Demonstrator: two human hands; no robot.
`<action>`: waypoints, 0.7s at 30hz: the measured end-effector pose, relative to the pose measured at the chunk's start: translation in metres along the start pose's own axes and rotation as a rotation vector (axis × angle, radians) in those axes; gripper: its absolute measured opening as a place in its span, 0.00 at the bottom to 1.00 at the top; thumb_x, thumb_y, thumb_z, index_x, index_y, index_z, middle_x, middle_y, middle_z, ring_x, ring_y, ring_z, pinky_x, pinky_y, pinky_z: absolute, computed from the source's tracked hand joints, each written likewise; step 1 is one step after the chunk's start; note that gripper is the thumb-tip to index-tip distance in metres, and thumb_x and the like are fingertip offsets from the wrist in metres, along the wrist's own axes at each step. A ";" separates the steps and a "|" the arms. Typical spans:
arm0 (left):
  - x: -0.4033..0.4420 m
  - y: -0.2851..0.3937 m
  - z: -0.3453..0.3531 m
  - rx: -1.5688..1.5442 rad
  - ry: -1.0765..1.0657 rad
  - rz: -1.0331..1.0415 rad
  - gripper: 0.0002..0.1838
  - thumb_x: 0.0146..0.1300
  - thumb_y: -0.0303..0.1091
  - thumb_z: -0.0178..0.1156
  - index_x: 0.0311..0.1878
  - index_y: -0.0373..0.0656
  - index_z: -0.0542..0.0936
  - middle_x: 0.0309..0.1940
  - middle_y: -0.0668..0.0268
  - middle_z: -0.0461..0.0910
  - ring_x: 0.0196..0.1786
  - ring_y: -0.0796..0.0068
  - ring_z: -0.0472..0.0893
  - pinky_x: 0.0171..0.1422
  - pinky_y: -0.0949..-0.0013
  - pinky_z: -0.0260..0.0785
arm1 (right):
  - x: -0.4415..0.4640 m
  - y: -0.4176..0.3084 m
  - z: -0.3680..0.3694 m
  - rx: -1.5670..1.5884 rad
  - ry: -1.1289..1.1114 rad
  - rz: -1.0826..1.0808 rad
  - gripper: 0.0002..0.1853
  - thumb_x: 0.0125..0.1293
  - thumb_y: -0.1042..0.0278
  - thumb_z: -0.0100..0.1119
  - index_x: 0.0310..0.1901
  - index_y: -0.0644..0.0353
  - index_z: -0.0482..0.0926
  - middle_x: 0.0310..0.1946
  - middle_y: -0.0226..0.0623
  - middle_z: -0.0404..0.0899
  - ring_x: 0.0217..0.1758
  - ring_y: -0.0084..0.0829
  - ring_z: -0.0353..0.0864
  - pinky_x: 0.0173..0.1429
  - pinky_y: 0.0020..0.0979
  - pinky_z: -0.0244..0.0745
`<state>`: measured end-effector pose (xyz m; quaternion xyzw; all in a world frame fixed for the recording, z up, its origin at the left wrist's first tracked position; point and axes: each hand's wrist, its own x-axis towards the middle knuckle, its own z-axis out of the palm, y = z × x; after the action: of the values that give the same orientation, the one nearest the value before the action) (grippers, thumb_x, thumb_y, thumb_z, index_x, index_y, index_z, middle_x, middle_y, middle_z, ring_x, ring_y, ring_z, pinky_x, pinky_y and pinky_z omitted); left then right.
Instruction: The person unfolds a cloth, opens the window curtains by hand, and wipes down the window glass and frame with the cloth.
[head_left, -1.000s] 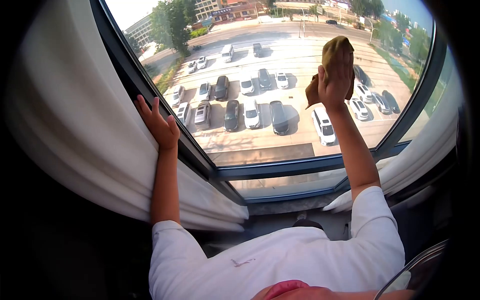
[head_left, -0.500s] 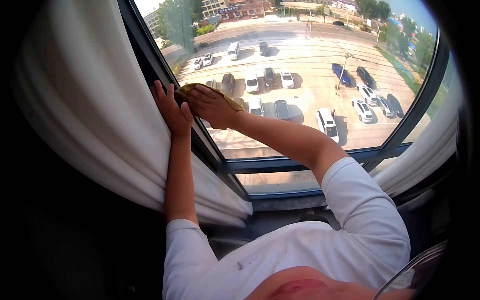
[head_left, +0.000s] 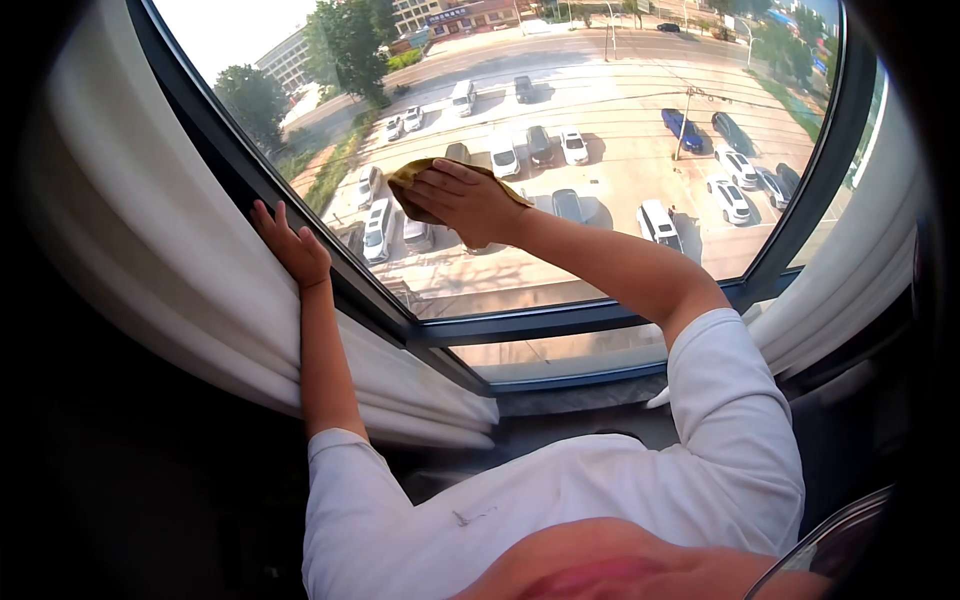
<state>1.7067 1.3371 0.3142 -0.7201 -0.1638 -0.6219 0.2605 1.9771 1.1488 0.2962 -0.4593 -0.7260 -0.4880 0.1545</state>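
Observation:
My right hand (head_left: 462,203) presses a yellow-brown cloth (head_left: 408,184) against the window glass (head_left: 560,240), left of the middle of the pane. The cloth shows past the fingertips and along the upper edge of the hand. My left hand (head_left: 293,246) has its fingers apart and rests at the dark window frame (head_left: 350,285), beside the white curtain (head_left: 200,260) on the left. Nothing shows in that hand.
A second white curtain (head_left: 850,290) hangs at the right. Below the big pane runs a dark crossbar (head_left: 550,322) with a lower pane under it. Parked cars and a road are visible outside. Eyeglasses (head_left: 825,540) show at lower right.
The right hand with the cloth swept left from the right part of the pane to the left frame, then came slightly back inward. The left hand stays at the frame while the view shifts.

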 end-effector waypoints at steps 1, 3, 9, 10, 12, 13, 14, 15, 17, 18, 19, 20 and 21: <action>-0.001 0.000 0.000 0.017 -0.009 -0.003 0.31 0.78 0.50 0.34 0.67 0.31 0.67 0.74 0.40 0.59 0.76 0.35 0.58 0.80 0.41 0.46 | -0.022 0.013 -0.009 -0.008 0.041 0.031 0.32 0.60 0.65 0.56 0.69 0.57 0.71 0.70 0.32 0.70 0.75 0.31 0.64 0.84 0.40 0.46; 0.000 0.002 0.001 0.047 -0.009 -0.008 0.31 0.79 0.50 0.34 0.66 0.30 0.68 0.74 0.39 0.59 0.76 0.35 0.58 0.80 0.41 0.47 | -0.064 0.038 -0.030 -0.029 0.138 0.082 0.29 0.65 0.64 0.53 0.69 0.54 0.72 0.68 0.29 0.73 0.72 0.30 0.68 0.82 0.40 0.53; -0.005 0.008 -0.001 0.127 -0.061 -0.096 0.34 0.79 0.52 0.34 0.69 0.30 0.68 0.75 0.39 0.57 0.77 0.39 0.57 0.80 0.43 0.45 | -0.193 0.106 -0.104 -0.176 0.165 0.311 0.24 0.66 0.58 0.59 0.62 0.51 0.79 0.67 0.28 0.74 0.71 0.31 0.71 0.79 0.41 0.59; -0.001 0.014 -0.004 0.105 -0.059 -0.105 0.33 0.79 0.51 0.35 0.70 0.31 0.67 0.76 0.39 0.57 0.78 0.39 0.57 0.80 0.44 0.45 | -0.216 0.118 -0.115 -0.185 0.175 0.347 0.23 0.66 0.57 0.59 0.61 0.52 0.80 0.67 0.29 0.75 0.71 0.32 0.71 0.79 0.42 0.59; 0.003 0.027 -0.007 0.089 -0.053 -0.138 0.32 0.79 0.50 0.36 0.71 0.32 0.66 0.76 0.40 0.57 0.78 0.40 0.57 0.80 0.45 0.45 | -0.265 0.142 -0.128 -0.221 0.186 0.411 0.22 0.67 0.57 0.58 0.60 0.54 0.80 0.67 0.33 0.75 0.70 0.36 0.72 0.78 0.45 0.59; 0.004 0.030 -0.007 0.091 -0.054 -0.147 0.31 0.79 0.49 0.37 0.72 0.33 0.65 0.76 0.40 0.56 0.78 0.41 0.57 0.80 0.45 0.45 | -0.287 0.154 -0.137 -0.227 0.177 0.437 0.22 0.67 0.58 0.57 0.60 0.56 0.80 0.66 0.35 0.75 0.69 0.39 0.72 0.78 0.46 0.59; 0.005 0.033 -0.007 0.094 -0.061 -0.162 0.31 0.79 0.48 0.37 0.72 0.33 0.65 0.76 0.40 0.56 0.78 0.42 0.56 0.80 0.45 0.45 | -0.307 0.166 -0.144 -0.233 0.170 0.463 0.21 0.67 0.59 0.56 0.59 0.57 0.80 0.66 0.37 0.75 0.69 0.41 0.72 0.77 0.48 0.59; 0.007 0.035 -0.007 0.099 -0.068 -0.176 0.30 0.79 0.48 0.37 0.72 0.33 0.65 0.77 0.41 0.55 0.78 0.42 0.56 0.80 0.45 0.45 | -0.326 0.178 -0.148 -0.250 0.190 0.467 0.21 0.67 0.61 0.54 0.59 0.60 0.80 0.66 0.40 0.75 0.68 0.43 0.72 0.77 0.50 0.60; 0.008 0.037 -0.007 0.100 -0.088 -0.214 0.29 0.79 0.44 0.39 0.73 0.34 0.64 0.77 0.41 0.54 0.79 0.44 0.55 0.81 0.47 0.45 | -0.358 0.198 -0.161 -0.267 0.195 0.490 0.21 0.68 0.61 0.53 0.60 0.61 0.79 0.67 0.41 0.73 0.71 0.45 0.70 0.78 0.51 0.59; 0.009 0.039 -0.007 0.083 -0.097 -0.240 0.28 0.79 0.43 0.39 0.73 0.34 0.64 0.77 0.41 0.54 0.79 0.45 0.55 0.81 0.48 0.45 | -0.374 0.206 -0.165 -0.275 0.212 0.496 0.21 0.69 0.61 0.53 0.60 0.62 0.78 0.68 0.42 0.73 0.72 0.46 0.69 0.78 0.51 0.58; 0.010 0.043 -0.008 0.066 -0.106 -0.266 0.28 0.79 0.43 0.39 0.73 0.33 0.63 0.77 0.41 0.53 0.79 0.45 0.55 0.82 0.49 0.45 | -0.387 0.213 -0.171 -0.284 0.199 0.511 0.22 0.71 0.61 0.51 0.62 0.62 0.77 0.69 0.44 0.71 0.73 0.48 0.67 0.79 0.52 0.57; 0.011 0.046 -0.009 0.049 -0.117 -0.292 0.28 0.79 0.42 0.39 0.73 0.33 0.63 0.77 0.41 0.53 0.80 0.45 0.54 0.82 0.49 0.45 | -0.399 0.219 -0.175 -0.292 0.213 0.528 0.22 0.71 0.60 0.50 0.62 0.63 0.76 0.69 0.45 0.71 0.74 0.48 0.67 0.79 0.53 0.56; 0.011 0.047 -0.011 0.025 -0.128 -0.324 0.27 0.79 0.40 0.39 0.74 0.33 0.62 0.78 0.41 0.52 0.80 0.46 0.53 0.82 0.51 0.45 | -0.409 0.224 -0.177 -0.301 0.227 0.545 0.23 0.72 0.60 0.49 0.62 0.63 0.76 0.69 0.46 0.71 0.74 0.49 0.67 0.79 0.53 0.56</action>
<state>1.7263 1.2914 0.3176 -0.7189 -0.3018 -0.6067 0.1548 2.3379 0.8096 0.2323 -0.5969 -0.4744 -0.5785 0.2898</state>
